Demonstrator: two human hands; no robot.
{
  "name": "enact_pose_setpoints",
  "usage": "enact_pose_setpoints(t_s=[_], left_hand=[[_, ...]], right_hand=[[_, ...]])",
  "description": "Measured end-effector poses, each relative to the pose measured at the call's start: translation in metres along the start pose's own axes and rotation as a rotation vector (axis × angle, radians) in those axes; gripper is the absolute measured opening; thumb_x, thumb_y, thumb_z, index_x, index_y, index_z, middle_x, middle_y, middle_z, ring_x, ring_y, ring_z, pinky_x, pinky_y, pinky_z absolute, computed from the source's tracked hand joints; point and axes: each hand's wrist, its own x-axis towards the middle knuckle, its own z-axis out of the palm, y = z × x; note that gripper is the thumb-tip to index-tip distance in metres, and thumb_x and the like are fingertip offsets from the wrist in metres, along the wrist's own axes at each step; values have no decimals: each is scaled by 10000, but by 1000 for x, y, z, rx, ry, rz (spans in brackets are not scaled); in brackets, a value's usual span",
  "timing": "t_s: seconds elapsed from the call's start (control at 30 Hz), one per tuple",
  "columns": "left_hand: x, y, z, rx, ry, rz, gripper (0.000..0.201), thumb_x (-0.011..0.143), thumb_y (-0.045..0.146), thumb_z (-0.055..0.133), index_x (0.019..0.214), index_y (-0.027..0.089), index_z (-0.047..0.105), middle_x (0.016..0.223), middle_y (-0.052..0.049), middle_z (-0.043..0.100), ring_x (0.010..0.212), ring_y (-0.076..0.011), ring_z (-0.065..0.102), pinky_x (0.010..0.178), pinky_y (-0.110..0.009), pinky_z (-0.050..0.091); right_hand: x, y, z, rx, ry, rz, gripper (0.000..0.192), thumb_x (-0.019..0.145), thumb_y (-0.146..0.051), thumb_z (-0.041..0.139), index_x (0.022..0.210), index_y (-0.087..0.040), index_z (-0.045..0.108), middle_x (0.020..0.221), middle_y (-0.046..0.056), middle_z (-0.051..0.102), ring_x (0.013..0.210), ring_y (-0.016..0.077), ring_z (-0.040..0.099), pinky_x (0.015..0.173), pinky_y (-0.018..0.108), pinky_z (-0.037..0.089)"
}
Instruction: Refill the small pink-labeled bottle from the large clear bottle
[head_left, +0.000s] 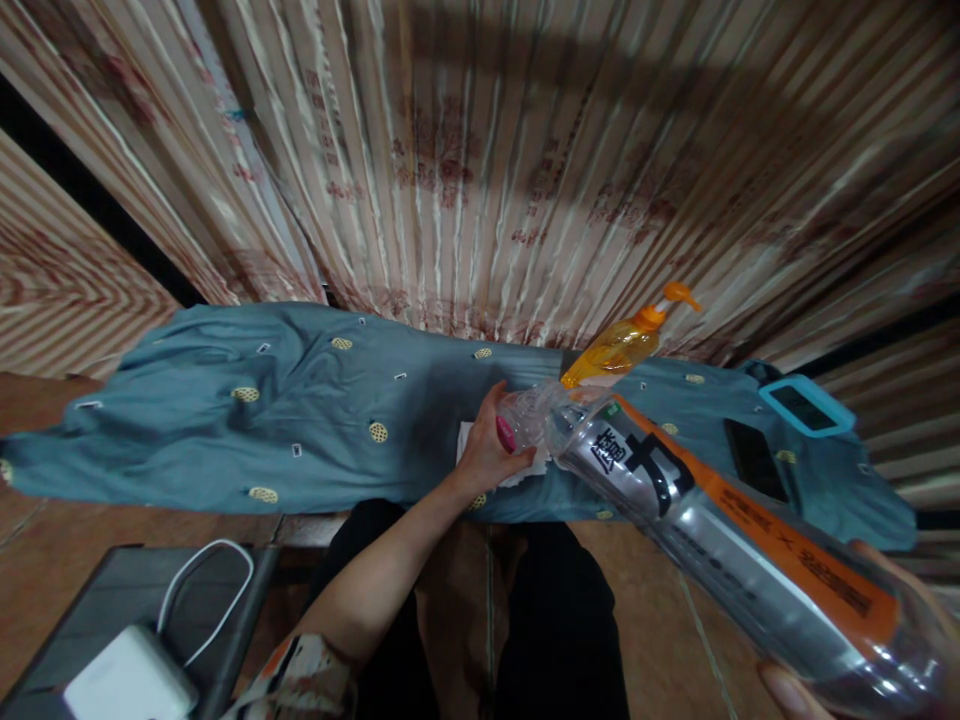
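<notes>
My right hand (840, 680) grips the base of a large clear plastic bottle (720, 530) with a black, white and orange label, held tilted with its neck pointing away from me. My left hand (491, 450) is closed around the bottle's neck and mouth, with a small pink cap (505, 434) between the fingers. Under the left hand lies a white paper tissue (525, 476) on a blue-grey cloth (262, 420) dotted with yellow patches. An orange pump bottle (622, 345) stands just behind the clear bottle's neck.
A black phone (754, 458) and a phone in a turquoise case (806, 405) lie on the cloth at right. Striped curtains (480, 160) hang behind. A white charger (131, 675) with a looped cable sits on a dark stool at lower left. My dark-trousered legs are below.
</notes>
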Motion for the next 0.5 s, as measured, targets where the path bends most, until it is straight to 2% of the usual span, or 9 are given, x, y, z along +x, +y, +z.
enact_pose_setpoints(t_s=[0.17, 0.33, 0.5], left_hand=[[-1, 1, 0, 2, 0, -13, 1105, 642, 265, 923, 1566, 212, 319, 1511, -170, 594, 1413, -375, 602, 1252, -587, 439], [0, 2, -1, 1, 2, -20, 1116, 641, 266, 928, 1577, 218, 324, 1516, -164, 590, 1425, -378, 591, 1262, -594, 429], [0, 2, -1, 0, -6, -18, 1116, 637, 276, 932, 1567, 200, 319, 1522, -179, 584, 1434, -389, 585, 1268, -598, 423]], right_hand=[[-3, -1, 3, 49, 53, 78, 1008, 632, -384, 979, 1551, -260, 583, 1486, 147, 616, 1494, 565, 405, 1193, 849, 239], [-1, -5, 4, 14, 22, 37, 1065, 629, -365, 979, 1593, -307, 532, 1536, 120, 585, 1480, 547, 432, 1209, 829, 242], [0, -2, 1, 26, 22, 22, 1060, 636, -362, 978, 1594, -278, 531, 1552, 140, 572, 1483, 557, 423, 1196, 847, 233]])
